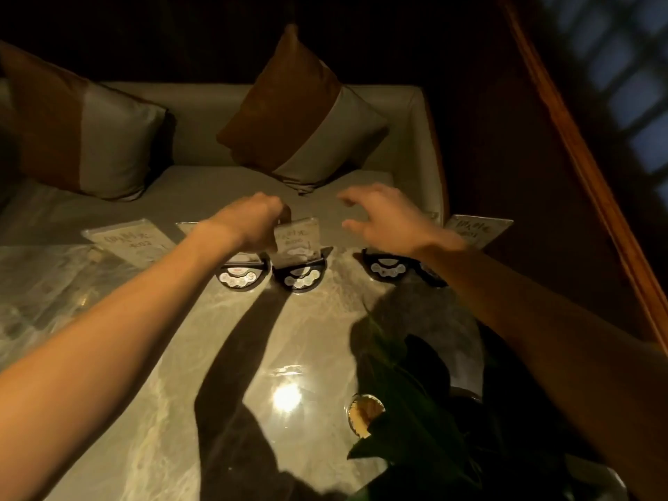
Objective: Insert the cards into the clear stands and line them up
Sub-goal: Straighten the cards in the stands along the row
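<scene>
Several clear card stands with black half-round bases run along the far edge of a marble table (151, 356). My left hand (253, 222) is closed on the top of one clear stand with a card (297, 236), upright over its black base (300, 276). To its left, another base (240, 276) shows under my left wrist. My right hand (383, 218) hovers open with spread fingers above a third base (386, 269). A carded stand (130, 236) sits at far left and another (477, 227) at far right.
A dark leafy plant (415, 392) with a gold-rimmed pot (365, 414) stands at the near right of the table. A grey sofa with two brown-and-grey cushions (303, 117) lies beyond the far edge. A wooden frame (578, 175) rises on the right.
</scene>
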Demonstrator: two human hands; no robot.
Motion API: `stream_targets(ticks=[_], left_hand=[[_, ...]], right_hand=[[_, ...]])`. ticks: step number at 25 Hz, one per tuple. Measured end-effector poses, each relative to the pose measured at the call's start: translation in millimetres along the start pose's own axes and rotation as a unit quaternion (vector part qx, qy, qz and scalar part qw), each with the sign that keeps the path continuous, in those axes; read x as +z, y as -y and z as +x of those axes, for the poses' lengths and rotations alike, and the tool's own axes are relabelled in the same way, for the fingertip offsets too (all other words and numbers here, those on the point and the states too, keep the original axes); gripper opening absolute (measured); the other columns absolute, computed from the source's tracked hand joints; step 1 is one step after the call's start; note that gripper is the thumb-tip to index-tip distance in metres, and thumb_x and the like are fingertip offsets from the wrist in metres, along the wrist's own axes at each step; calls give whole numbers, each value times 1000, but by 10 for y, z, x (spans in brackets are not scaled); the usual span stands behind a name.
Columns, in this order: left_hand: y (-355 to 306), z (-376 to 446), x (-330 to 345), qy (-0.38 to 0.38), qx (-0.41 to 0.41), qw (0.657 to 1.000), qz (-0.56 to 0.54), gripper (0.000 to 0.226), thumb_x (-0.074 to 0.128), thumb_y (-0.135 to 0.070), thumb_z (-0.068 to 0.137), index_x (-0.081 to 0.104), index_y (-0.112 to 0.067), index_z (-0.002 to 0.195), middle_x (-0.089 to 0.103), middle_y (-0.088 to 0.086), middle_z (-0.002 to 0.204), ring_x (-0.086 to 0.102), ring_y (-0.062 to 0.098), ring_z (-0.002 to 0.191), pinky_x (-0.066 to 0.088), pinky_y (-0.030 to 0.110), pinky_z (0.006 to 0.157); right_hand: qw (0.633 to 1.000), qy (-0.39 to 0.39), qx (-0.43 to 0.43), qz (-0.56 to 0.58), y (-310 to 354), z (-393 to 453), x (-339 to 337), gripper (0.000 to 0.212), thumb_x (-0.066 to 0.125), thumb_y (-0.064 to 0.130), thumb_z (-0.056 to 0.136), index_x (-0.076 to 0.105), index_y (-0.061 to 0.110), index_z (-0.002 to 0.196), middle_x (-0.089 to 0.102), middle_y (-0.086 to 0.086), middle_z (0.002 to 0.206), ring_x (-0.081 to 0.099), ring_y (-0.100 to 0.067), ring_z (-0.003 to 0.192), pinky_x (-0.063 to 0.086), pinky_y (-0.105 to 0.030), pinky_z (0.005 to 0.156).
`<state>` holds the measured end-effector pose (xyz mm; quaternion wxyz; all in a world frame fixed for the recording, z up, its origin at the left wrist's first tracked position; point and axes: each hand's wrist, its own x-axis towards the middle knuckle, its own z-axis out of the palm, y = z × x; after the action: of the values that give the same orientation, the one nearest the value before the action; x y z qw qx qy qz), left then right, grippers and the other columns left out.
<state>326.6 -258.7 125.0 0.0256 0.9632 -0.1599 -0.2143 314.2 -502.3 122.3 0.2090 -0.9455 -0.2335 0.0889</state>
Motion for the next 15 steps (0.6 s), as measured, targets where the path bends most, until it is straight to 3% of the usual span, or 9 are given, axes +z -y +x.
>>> stream_targets(ticks=[3,6,7,11,15], left_hand=[[91,-27,66,-38,6,999,15,26,71,-16,85,70,-22,110,70,8,107,65,28,97,54,39,78],[126,-1,86,-74,35,996,-40,20,69,-16,88,73,-22,107,73,8,104,67,29,98,54,39,81],[127,11,84,-90,40,993,-58,19,69,-17,88,74,-23,106,73,7,103,67,29,98,53,38,82],[15,112,107,-130,40,977,-163,20,74,-22,88,76,-25,107,77,2,102,70,20,96,56,37,85],[-158,231,199,-143,53,974,-169,19,74,-23,89,77,-23,108,77,2,101,71,20,96,55,33,81]], right_hand=[[998,57,-14,2,201,207,228,41,61,26,96,56,24,137,66,-2,128,59,-20,117,46,-38,97],[997,76,-11,29,234,315,314,10,59,24,97,68,26,103,68,4,92,64,-15,88,49,-34,75],[997,71,-14,27,210,348,300,9,59,24,97,67,25,93,66,5,85,63,-14,81,48,-35,70],[998,53,15,33,-27,333,196,15,61,28,97,72,24,106,71,7,93,65,-9,85,43,-19,64],[998,61,34,5,-237,274,175,19,58,33,97,72,26,106,75,5,98,66,-11,86,45,-19,63]])
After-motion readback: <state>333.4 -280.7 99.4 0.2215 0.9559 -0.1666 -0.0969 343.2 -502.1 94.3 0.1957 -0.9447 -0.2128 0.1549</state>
